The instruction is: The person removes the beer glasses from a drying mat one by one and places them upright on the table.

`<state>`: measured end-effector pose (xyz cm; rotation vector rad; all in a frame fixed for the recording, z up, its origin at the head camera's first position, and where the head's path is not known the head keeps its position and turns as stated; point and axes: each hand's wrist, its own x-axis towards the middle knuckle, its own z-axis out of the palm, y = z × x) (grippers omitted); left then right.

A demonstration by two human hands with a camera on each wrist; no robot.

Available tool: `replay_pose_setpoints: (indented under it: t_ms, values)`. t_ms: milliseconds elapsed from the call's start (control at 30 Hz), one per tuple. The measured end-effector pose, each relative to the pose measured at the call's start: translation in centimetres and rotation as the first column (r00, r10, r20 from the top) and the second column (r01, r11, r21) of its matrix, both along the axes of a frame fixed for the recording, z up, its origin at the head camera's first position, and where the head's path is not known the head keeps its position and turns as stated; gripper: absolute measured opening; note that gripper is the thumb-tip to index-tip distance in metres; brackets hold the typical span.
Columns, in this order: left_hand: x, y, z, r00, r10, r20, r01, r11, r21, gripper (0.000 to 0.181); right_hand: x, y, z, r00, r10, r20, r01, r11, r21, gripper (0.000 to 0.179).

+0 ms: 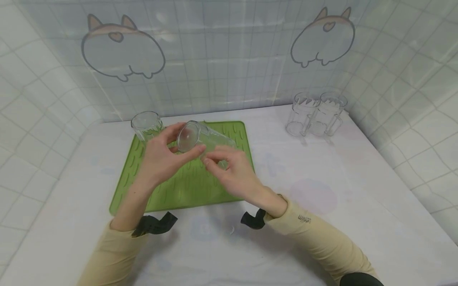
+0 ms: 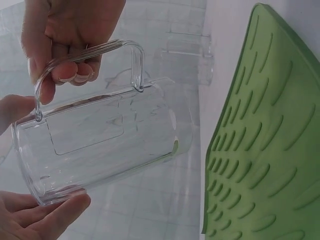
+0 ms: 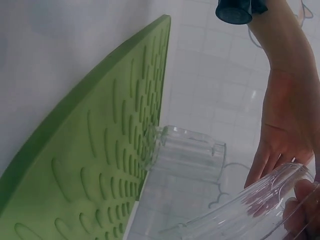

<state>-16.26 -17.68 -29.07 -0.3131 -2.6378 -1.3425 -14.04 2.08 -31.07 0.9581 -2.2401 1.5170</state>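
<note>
A clear glass mug (image 1: pixel 214 136) is held tilted above a green ribbed mat, between both hands. My left hand (image 1: pixel 159 161) grips its left end, thumb on the near side and fingers on the far side. The fingers of my right hand (image 1: pixel 237 172) curl round the mug's handle, which the left wrist view shows along the upper side of the glass (image 2: pixel 110 137). In the right wrist view the mug (image 3: pixel 240 220) is partly cut off by the frame. The mug's far right end lies partly behind my right hand in the head view.
The green mat (image 1: pixel 193 188) lies on a white covered table (image 1: pixel 200 246). Another clear glass mug (image 1: pixel 146 121) stands at the mat's back left corner. Two clear mugs with handles, a left one (image 1: pixel 298 115) and a right one (image 1: pixel 325 117), stand side by side at the back right.
</note>
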Motion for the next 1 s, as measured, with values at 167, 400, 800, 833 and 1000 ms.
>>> replay_pose_setpoints:
  t_ms: [167,400,800,833,1000]
  values:
    - [-0.08,-0.06,-0.13,1.0,0.01,-0.006,-0.01,1.0,-0.015,0.082,-0.1,0.06,0.09,1.0,0.011,0.009,-0.011,0.999,0.032,0.014]
    - [-0.21,-0.13,-0.28,1.0,0.01,-0.027,-0.011,0.999,-0.047,0.078,-0.24,0.07,0.09,0.998,0.024,0.053,-0.027,0.998,0.058,0.015]
    - [-0.28,-0.27,-0.04,0.998,0.025,-0.056,-0.028,0.998,-0.057,0.078,-0.34,0.02,0.16,0.993,0.044,0.111,-0.051,0.997,0.062,0.015]
    - [-0.27,-0.29,-0.04,0.998,0.026,-0.055,-0.029,0.998,-0.057,0.078,-0.34,0.02,0.17,0.992,0.043,0.118,-0.05,0.997,0.061,0.014]
    - [-0.24,-0.39,-0.05,0.998,0.021,-0.055,-0.024,0.999,-0.042,0.077,-0.33,-0.01,0.3,0.989,0.044,0.139,-0.052,0.997,0.058,0.014]
